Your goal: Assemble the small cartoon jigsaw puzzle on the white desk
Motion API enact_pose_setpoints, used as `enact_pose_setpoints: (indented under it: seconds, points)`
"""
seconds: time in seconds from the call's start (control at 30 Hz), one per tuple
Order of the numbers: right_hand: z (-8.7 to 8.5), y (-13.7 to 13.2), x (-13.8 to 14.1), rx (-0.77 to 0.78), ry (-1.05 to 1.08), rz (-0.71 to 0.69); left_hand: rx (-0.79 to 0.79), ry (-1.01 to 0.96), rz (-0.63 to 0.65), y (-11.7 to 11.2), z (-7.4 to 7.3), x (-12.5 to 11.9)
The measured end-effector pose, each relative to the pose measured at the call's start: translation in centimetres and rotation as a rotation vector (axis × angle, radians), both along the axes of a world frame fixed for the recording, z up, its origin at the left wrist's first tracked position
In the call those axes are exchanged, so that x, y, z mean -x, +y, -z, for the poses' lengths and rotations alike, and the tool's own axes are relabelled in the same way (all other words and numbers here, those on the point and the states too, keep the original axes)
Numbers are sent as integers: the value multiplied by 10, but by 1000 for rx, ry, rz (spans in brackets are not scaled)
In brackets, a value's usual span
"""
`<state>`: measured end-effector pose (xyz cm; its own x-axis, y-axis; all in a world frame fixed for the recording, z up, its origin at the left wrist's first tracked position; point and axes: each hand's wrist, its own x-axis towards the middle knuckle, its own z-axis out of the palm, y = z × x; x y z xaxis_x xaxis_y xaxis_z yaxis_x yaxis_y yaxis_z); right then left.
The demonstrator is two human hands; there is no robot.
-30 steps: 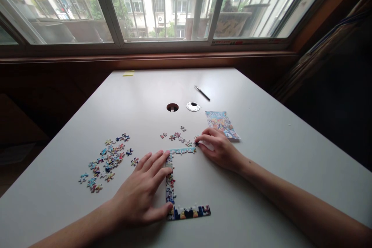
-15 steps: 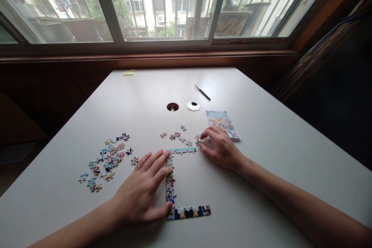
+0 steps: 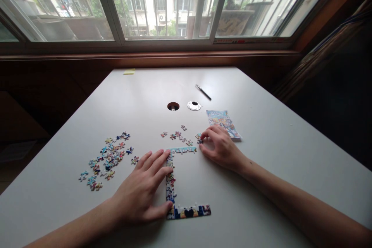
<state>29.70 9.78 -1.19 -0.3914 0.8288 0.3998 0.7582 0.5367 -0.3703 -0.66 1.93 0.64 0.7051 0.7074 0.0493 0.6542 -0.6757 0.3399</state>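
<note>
White worktop (image 3: pixel 151 89): puzzle border (image 3: pixel 170 186) three sides begun; loose pieces (image 3: pixel 107 159) unplaced. Left hand (image 3: pixel 143 193) flat on border; right hand (image 3: pixel 221 148) pinching single piece (image 3: pixel 199 140).

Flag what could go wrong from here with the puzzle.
1. The left hand lies flat against the joined border; a sideways nudge could split that thin strip.
2. The right hand touches a small piece by the border's free top end; pressing may shift it.
3. Loose pieces lie near the table hole; a sweep might drop one in.
</note>
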Motion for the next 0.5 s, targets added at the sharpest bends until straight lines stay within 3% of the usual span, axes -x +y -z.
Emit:
enact_pose_setpoints:
  seconds: [0.5]
  points:
    - [1, 0, -1, -5, 43, -26, -4, -5, 2, 0, -1, 0]
